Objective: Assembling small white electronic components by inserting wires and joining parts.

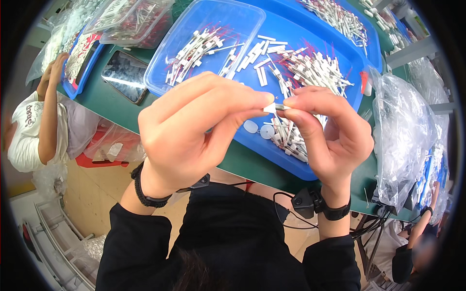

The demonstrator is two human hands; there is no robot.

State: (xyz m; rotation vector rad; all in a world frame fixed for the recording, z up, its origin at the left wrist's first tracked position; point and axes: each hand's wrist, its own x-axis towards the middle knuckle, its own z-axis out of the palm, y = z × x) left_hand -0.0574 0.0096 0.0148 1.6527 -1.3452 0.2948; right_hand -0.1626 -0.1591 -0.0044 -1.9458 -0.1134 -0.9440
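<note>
Between both hands (272, 109), white piece (270, 108) lies crosswise.

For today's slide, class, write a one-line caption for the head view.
Two hands, left hand and right hand, pinch a small white part above a blue tray.

1. A green bench (104, 104) runs across the upper part of the view, its edge curving with the lens.
2. Below it lies a pale tan floor (99, 186).
3. A grey metal rack (58, 237) stands on the floor at lower left.
4. A person in a white shirt (26, 131) sits at the bench's left end.
5. Light is bright and even.
</note>
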